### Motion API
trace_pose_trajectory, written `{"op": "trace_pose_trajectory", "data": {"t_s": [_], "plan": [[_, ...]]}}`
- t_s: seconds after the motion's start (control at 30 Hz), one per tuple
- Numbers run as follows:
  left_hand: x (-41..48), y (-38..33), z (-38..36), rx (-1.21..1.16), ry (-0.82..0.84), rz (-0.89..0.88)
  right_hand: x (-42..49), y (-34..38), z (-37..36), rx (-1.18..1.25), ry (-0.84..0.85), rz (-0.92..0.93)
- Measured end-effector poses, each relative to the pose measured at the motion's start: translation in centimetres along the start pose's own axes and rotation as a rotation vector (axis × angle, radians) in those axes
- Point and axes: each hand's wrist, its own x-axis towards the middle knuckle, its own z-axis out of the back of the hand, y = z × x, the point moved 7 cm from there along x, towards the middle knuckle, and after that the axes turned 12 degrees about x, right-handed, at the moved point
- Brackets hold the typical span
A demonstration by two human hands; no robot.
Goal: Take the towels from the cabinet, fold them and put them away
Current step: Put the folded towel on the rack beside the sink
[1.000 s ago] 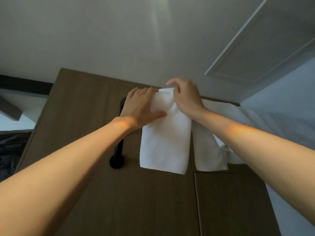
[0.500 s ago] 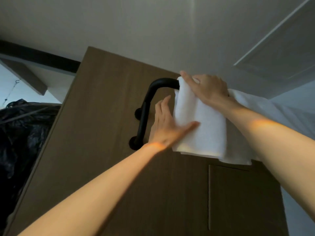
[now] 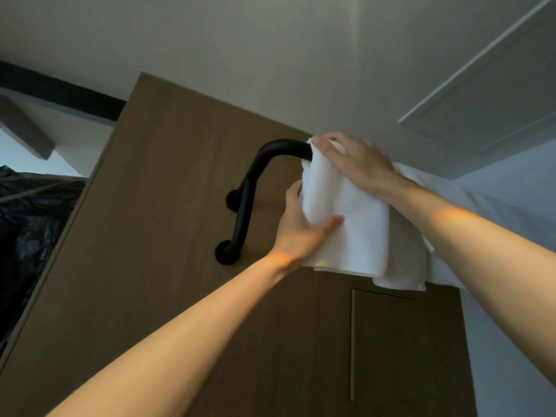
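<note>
A folded white towel [image 3: 349,224] hangs over a black curved rail [image 3: 255,182] fixed to a tall brown wooden panel [image 3: 168,266]. My left hand [image 3: 301,227] grips the towel's left edge, thumb in front and fingers behind the cloth. My right hand [image 3: 352,161] lies on top of the towel where it drapes over the rail, fingers curled over its upper edge. A second white towel [image 3: 406,275] hangs behind and to the right, partly hidden by my right forearm.
The ceiling [image 3: 270,55] is close above, with a framed hatch [image 3: 487,94] at the right. A black plastic sheet [image 3: 33,224] bunches at the left. A narrow door outline [image 3: 391,347] is cut into the panel below the towels.
My left hand moved from lying flat on the towel's front to clasping its left edge. My right hand stayed on top at the rail. The view tilted slightly, showing more of the rail.
</note>
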Motion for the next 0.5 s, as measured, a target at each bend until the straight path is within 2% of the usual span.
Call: {"op": "trace_pose_trajectory", "data": {"t_s": [0.1,0.17,0.27,0.37,0.5], "plan": [[-0.7,-0.4,0.0,-0.029,-0.079,-0.064,-1.9,0.3,-1.1,-0.072,0.060,0.030],[-1.6,-0.2,0.1,-0.064,-0.117,-0.042,-2.8,0.5,-1.6,-0.045,0.103,0.021],[-2.6,0.6,-0.3,-0.273,-0.088,0.108,-3.2,1.1,-1.5,0.057,0.175,-0.004],[-3.1,0.5,-0.6,-0.472,-0.070,0.250,-3.4,1.9,-1.0,0.085,0.173,-0.010],[-2.4,-0.1,-0.4,-0.326,-0.046,0.235,-4.7,2.3,-0.4,0.146,0.166,0.007]]}}
